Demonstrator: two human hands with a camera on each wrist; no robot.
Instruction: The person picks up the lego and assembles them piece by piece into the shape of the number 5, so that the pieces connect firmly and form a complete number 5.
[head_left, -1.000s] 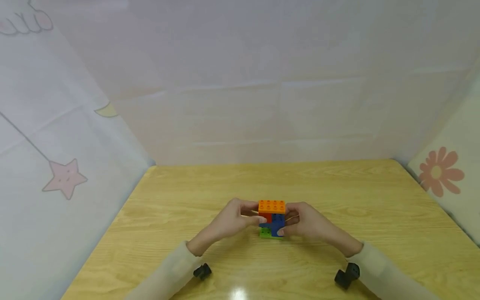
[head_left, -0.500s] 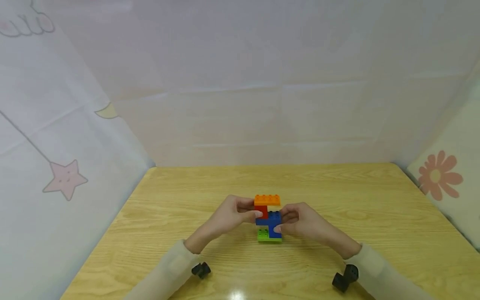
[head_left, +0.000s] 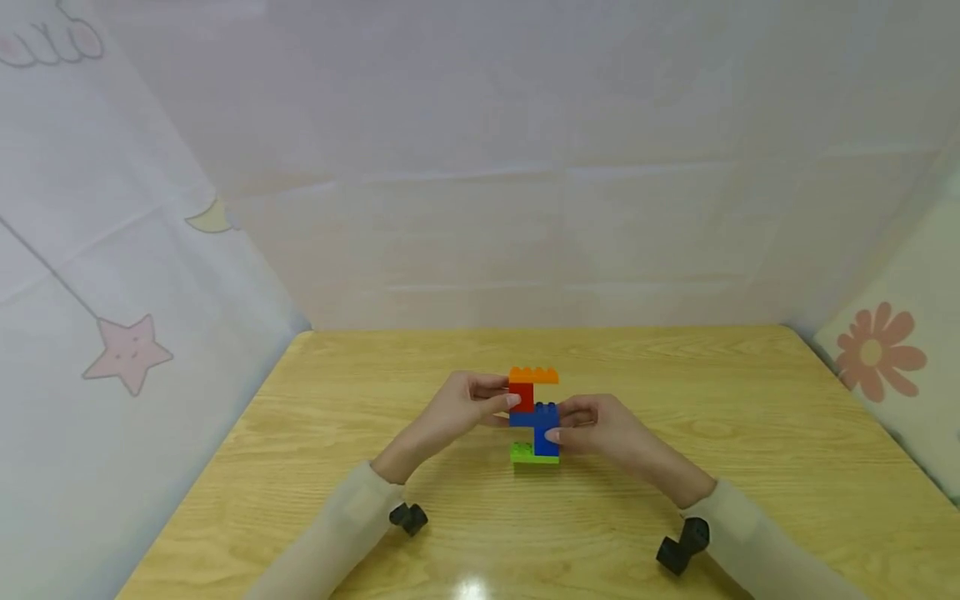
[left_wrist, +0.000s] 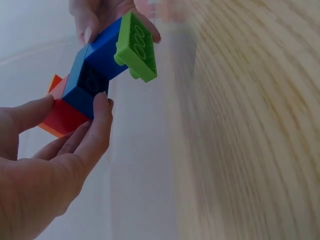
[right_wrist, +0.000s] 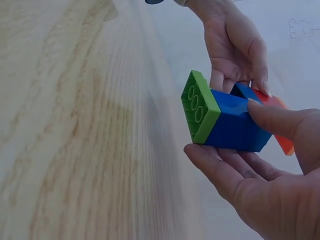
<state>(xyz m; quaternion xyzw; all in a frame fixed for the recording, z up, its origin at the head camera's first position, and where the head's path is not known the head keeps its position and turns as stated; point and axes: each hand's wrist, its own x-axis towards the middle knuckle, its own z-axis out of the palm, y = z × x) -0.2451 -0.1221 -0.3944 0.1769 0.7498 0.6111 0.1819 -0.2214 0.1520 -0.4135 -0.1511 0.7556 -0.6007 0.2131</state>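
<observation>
Both hands hold one stack of joined toy building bricks, raised off the table. At its bottom is a thin green brick whose hollow underside shows in both wrist views. Above its right half sits a blue brick, with another blue brick jutting left over it. A red brick stands on that one's left end, and a thin orange brick caps the top. My left hand pinches the red brick, one fingertip under the upper blue one. My right hand grips the lower blue brick between thumb and fingers.
The wood-grain table spreads under the hands. Pale cloth walls enclose it at the back and sides, printed with a pink star and a flower. Black wrist devices hang below the sleeves.
The stack has risen and tipped upright, so its front now faces the head camera and the orange brick's top shows less. Both hands have moved up with it, keeping their hold.
</observation>
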